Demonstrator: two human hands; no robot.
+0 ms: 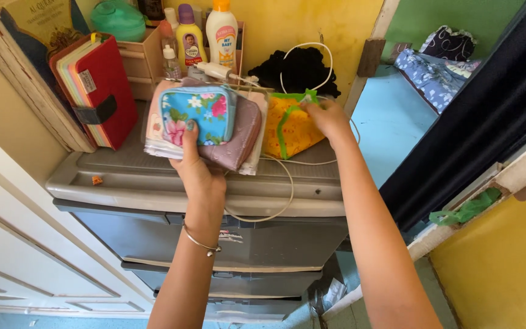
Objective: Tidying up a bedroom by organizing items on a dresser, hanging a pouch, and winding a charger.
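My left hand point(195, 166) grips a stack of small pouches, thumb pressed on the top one, a blue floral zip pouch point(199, 113). Under it lie a mauve pouch point(243, 137) and pale cloth ones. My right hand point(326, 117) reaches to the right of the stack and pinches the green trim of a yellow patterned pouch point(291, 133). That pouch rests on the top of a grey plastic drawer cabinet point(153, 183). A thin bangle circles my left wrist.
A white cable point(287, 189) loops over the cabinet's front edge. Behind the pouches stand lotion bottles point(221, 33), a wooden organiser, a black cloth point(302, 70) and a red folder point(101, 91). A doorway opens at right onto a blue floor point(385, 116).
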